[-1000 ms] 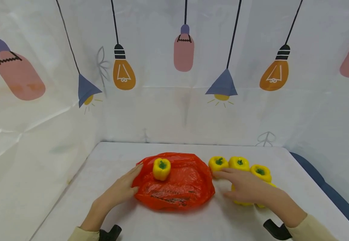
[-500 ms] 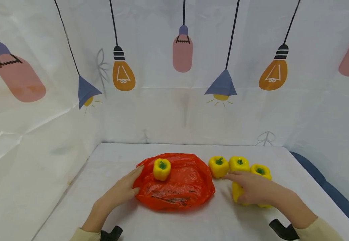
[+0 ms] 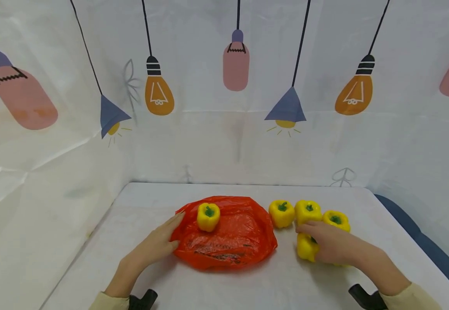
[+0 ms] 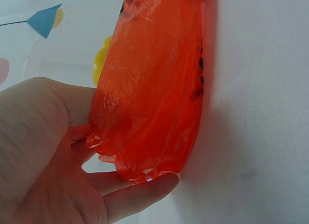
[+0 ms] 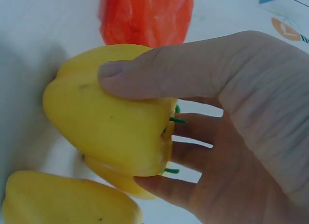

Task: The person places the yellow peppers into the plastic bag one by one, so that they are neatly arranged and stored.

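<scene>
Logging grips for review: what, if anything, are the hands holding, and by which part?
The right hand holds a pepper by its sides, near the stem end; the left hand touches the left edge of the bag, with no clear grip.

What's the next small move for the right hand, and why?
I'd probably firm up the right hand and lift the yellow pepper under its thumb straight up: the thumb lies across the pepper's side, the fingers reach behind its stem end, and other yellow peppers sit close by, so sliding it sideways could bump them.
</scene>
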Demonstrator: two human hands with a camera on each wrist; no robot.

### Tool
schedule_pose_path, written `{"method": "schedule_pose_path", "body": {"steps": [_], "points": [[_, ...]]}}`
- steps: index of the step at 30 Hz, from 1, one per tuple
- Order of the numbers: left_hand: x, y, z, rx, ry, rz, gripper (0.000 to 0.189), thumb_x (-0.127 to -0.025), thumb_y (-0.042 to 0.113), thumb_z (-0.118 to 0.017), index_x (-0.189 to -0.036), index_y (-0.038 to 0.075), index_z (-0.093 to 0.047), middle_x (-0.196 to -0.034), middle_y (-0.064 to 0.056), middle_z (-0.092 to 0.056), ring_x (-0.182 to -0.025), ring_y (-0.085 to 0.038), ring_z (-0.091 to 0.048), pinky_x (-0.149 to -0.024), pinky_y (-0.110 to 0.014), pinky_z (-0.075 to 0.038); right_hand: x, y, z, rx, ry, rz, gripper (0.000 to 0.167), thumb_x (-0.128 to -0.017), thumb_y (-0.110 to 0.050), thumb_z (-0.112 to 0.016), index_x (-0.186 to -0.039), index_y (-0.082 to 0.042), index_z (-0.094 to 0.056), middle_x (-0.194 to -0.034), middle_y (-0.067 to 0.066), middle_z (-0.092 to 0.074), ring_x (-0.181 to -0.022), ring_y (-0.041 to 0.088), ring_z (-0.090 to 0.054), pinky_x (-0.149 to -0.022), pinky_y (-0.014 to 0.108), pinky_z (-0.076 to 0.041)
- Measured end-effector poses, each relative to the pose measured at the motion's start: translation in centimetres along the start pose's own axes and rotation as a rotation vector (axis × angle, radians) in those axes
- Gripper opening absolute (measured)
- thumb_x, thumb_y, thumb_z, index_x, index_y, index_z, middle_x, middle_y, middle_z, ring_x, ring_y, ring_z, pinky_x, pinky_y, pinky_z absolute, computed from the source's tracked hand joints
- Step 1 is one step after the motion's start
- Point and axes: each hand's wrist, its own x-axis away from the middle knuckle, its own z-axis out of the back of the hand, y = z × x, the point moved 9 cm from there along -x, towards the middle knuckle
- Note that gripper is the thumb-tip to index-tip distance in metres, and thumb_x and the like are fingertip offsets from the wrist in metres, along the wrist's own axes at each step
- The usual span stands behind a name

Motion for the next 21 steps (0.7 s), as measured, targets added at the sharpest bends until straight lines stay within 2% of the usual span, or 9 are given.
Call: {"method": "schedule_pose_path", "body": {"steps": [5,10,16,18,21], "points": [[0.1,0.1,0.1,0.008,-0.002,0.002,0.073,-0.090,0.008,-0.059,-0.157,0.013,-0.030,-0.163,-0.007,-0.031,-0.151,-0.034,-0.029,-0.119,-0.059,-0.030,-0.5,-0.9,0.7,-0.040,0.043,-0.012,0.065,-0.075,-0.008,-0.079,-0.134,-0.025,-0.058,-0.133,-0.006,-0.060,-0.117,0.020,-0.054,-0.106,0.058,-0.046],[0.2,0.2,0.2,0.014,-0.001,0.001,0.073,-0.090,0.008,-0.059,-0.157,0.012,-0.030,-0.163,-0.007,-0.031,-0.151,-0.034,-0.028,-0.119,-0.058,-0.030,-1.1,-3.0,2.4,-0.036,0.125,0.091,0.067,-0.076,-0.009,-0.077,-0.138,-0.019,-0.055,-0.136,0.000,-0.058,-0.120,0.023,-0.053,-0.102,0.055,-0.050],[0.2,0.1,0.2,0.012,0.002,0.012,0.073,-0.090,0.008,-0.059,-0.157,0.014,-0.030,-0.163,-0.006,-0.031,-0.151,-0.033,-0.029,-0.119,-0.058,-0.031,-2.7,-5.5,3.6,-0.064,0.245,0.285,0.061,-0.075,-0.013,-0.077,-0.133,-0.021,-0.057,-0.129,-0.006,-0.058,-0.106,0.014,-0.055,-0.088,0.035,-0.055],[0.2,0.1,0.1,0.012,0.001,0.013,0.073,-0.090,0.008,-0.059,-0.157,0.014,-0.030,-0.163,-0.005,-0.031,-0.151,-0.033,-0.029,-0.119,-0.058,-0.031,-3.6,-6.0,3.6,-0.090,0.258,0.305,0.060,-0.075,-0.012,-0.076,-0.131,-0.022,-0.058,-0.125,-0.007,-0.057,-0.102,0.013,-0.054,-0.083,0.031,-0.054],[0.2,0.1,0.0,0.008,0.002,0.007,0.073,-0.090,0.008,-0.060,-0.157,0.013,-0.031,-0.163,-0.005,-0.031,-0.151,-0.032,-0.029,-0.119,-0.058,-0.030,-5.1,-6.8,3.1,-0.125,0.254,0.298,0.060,-0.075,-0.015,-0.075,-0.132,-0.022,-0.059,-0.125,-0.007,-0.056,-0.103,0.013,-0.052,-0.084,0.032,-0.053]]}}
